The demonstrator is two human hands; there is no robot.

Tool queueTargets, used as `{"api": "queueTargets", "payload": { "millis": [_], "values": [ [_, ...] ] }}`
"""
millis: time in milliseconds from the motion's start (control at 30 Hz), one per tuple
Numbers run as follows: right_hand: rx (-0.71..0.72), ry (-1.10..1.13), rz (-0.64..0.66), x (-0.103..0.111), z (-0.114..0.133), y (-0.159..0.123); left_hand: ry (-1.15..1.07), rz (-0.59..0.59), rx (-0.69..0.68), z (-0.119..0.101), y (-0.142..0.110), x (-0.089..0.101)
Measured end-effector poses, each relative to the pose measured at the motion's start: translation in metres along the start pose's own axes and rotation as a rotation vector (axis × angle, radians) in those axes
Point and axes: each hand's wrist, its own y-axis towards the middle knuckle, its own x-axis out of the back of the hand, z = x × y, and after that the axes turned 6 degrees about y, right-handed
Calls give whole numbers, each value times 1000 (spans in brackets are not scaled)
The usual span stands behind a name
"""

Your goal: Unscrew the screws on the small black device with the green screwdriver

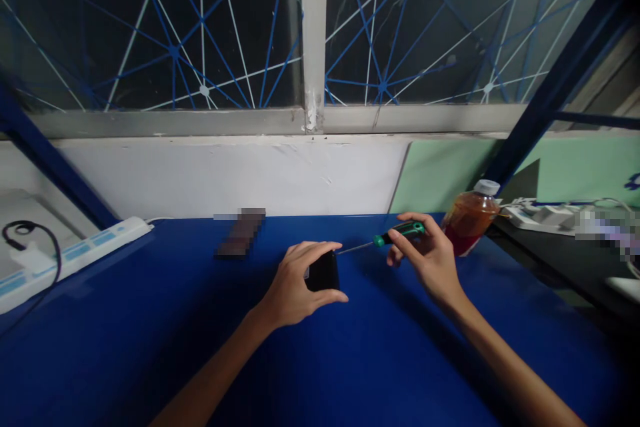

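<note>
Between the thumb and fingers of my left hand (296, 287) is a flat black rectangular object (324, 273), held at the middle of the blue table (320, 360). Its exact kind I cannot make out, and my hand covers its left part. My right hand (425, 253) grips a screwdriver (400, 233) by its green and black handle. The thin metal shaft points left, and its tip is at the upper right edge of the black object; whether it touches is too small to tell.
A bottle of reddish-orange drink (470, 217) stands just behind my right hand. A dark brown blurred object (241, 235) lies at the back left. One white power strip (85, 257) runs along the left edge; another (545, 219) lies at the right. The wall (280, 177) and windows close off the back.
</note>
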Motion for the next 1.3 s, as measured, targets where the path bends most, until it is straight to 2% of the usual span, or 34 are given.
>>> {"api": "queueTargets", "payload": {
  "millis": [100,267,500,733,1133,1300],
  "values": [
    [-16,-11,-27,-2,-2,1,-6,-6,-5,0,0,0],
    [-57,64,53,-1,1,2,-10,-20,-17,1,0,-1],
    [7,-84,-2,2,1,0,13,-35,-9,1,0,-1],
    [-29,21,66,1,3,1,1,-37,-15,-1,0,0],
    [8,-37,-36,-2,3,-1,8,-23,-17,-1,-1,0],
    [-19,45,23,-2,3,-2,5,-37,-14,-1,-1,-1]
  ]
}}
